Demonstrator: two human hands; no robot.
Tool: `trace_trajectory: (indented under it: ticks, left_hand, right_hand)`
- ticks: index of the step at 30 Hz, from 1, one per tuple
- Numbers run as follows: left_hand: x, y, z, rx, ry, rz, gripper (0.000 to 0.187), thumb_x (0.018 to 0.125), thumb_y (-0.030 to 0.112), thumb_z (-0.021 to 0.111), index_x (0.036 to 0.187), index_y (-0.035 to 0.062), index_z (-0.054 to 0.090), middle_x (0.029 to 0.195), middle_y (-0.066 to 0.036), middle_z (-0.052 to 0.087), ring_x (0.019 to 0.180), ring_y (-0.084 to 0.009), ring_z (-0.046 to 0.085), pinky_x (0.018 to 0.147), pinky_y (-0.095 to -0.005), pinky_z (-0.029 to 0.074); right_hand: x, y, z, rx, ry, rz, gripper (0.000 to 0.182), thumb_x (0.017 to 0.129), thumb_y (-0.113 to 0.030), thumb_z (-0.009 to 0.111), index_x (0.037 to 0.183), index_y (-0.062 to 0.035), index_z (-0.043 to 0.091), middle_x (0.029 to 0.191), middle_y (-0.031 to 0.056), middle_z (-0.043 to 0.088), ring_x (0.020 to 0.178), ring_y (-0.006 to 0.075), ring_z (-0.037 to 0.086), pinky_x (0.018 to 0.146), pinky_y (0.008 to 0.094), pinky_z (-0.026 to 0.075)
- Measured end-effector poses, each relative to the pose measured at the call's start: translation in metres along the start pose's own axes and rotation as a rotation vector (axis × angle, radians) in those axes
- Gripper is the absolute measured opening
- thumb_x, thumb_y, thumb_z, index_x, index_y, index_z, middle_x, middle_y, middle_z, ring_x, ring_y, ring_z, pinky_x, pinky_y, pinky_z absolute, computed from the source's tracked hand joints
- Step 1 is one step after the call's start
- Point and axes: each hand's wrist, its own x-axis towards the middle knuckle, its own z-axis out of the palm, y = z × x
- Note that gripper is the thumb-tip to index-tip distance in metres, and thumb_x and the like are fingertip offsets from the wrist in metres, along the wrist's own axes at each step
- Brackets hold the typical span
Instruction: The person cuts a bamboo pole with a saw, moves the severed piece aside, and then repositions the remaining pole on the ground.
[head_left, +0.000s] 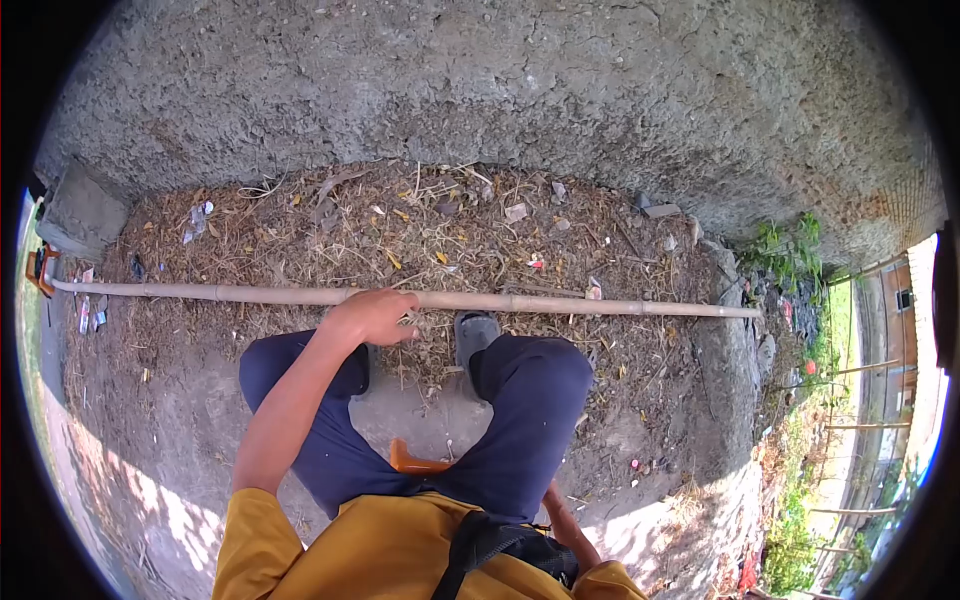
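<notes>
A long bamboo pole [560, 304] lies crosswise in front of my knees, spanning most of the view from left to right. Its joints show as darker rings. My left hand [370, 316] is closed round the pole left of its middle, the back of the hand facing up. Of my right arm, the forearm [570, 525] shows beside my right thigh. The leg covers my right hand, so its fingers and anything in them are hidden. Between my thighs, part of an orange plastic seat [412, 460] is visible beneath me.
A rough grey wall [480, 90] rises ahead. Dry leaves, straw and litter cover the ground [300, 230] at its foot. A concrete block [85, 212] stands at the left, and an orange object [40, 270] sits near the pole's left end. Green plants [790, 250] grow at the right.
</notes>
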Motion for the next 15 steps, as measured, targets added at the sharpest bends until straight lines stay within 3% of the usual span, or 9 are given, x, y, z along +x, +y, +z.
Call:
trace_trajectory:
  ticks: [15]
  left_hand:
    - [0.001, -0.007, 0.0, -0.009, -0.013, -0.011, 0.052, 0.089, 0.041, 0.071, 0.129, 0.0104, 0.059, 0.104, -0.014, 0.07, 0.105, -0.0347, 0.066, 0.09, -0.0449, 0.052]
  right_hand:
    - [0.032, 0.001, 0.02, 0.124, 0.004, -0.132, 0.048, 0.106, -0.035, 0.043, 0.143, -0.0039, 0.044, 0.13, 0.0151, 0.063, 0.112, 0.0304, 0.064, 0.1, 0.0414, 0.048]
